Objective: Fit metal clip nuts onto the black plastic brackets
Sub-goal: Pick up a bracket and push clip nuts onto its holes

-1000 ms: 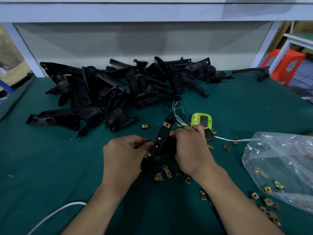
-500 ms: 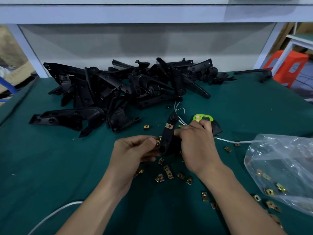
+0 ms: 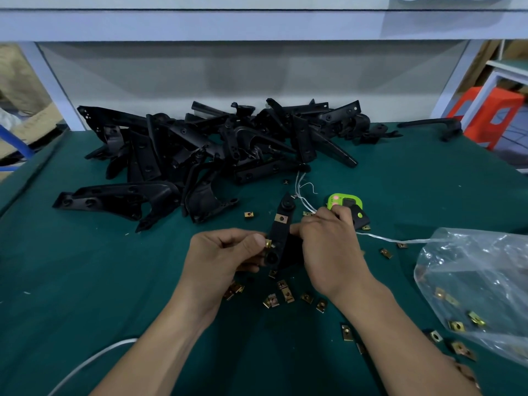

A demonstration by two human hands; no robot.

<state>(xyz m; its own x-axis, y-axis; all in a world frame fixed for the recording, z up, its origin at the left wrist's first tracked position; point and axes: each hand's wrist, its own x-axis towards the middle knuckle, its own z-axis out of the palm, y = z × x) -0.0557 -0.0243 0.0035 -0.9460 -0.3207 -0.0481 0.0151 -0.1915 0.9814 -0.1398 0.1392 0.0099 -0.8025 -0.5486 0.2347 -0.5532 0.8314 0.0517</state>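
One black bracket (image 3: 281,235), bearing one fitted clip nut (image 3: 281,218), is gripped on its right side by the right hand (image 3: 328,247), while a second clip nut (image 3: 268,243) is pinched against its near left edge by the left hand (image 3: 225,252).

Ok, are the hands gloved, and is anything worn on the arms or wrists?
No. The left hand and right hand are bare: no gloves or rings show. Both forearms are bare to the frame edge: no sleeves, watch or wristbands.

Bare left hand (image 3: 225,252) and right hand (image 3: 328,250), bare forearms (image 3: 160,338) (short thumbnail (image 3: 259,239) on the left)
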